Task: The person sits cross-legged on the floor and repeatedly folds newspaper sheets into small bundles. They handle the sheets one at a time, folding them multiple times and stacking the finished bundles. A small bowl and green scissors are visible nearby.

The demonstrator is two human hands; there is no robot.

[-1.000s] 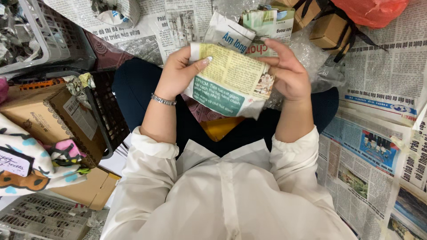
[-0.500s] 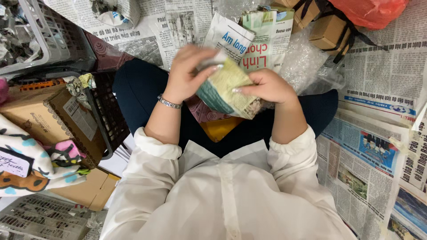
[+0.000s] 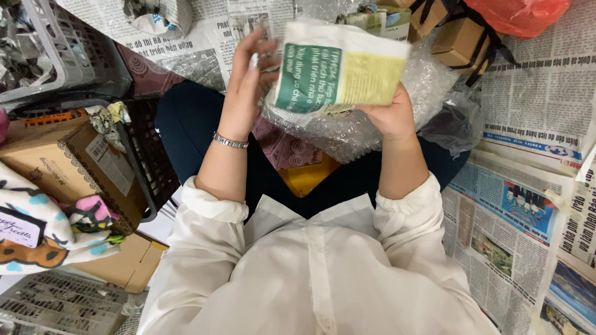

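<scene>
A bundle wrapped in newspaper [image 3: 340, 73], with a green and a yellow panel on its face, is held up in front of me over a sheet of clear bubble wrap [image 3: 347, 127]. My right hand [image 3: 388, 115] grips the bundle from below and behind. My left hand [image 3: 247, 77] rests against its left edge with the fingers spread, a silver bracelet on the wrist. What is inside the paper is hidden.
Newspaper sheets [image 3: 521, 205] cover the floor to the right. Small brown boxes [image 3: 459, 37] and an orange bag [image 3: 515, 13] lie at the top right. On the left are a cardboard box [image 3: 59, 167], a black crate [image 3: 146, 161], a grey basket [image 3: 56, 43] and a patterned cloth bag [image 3: 43, 226].
The newspaper was first spread open, then folded around something between both hands. Now the wrapped bundle is lifted higher and further forward, above the bubble wrap.
</scene>
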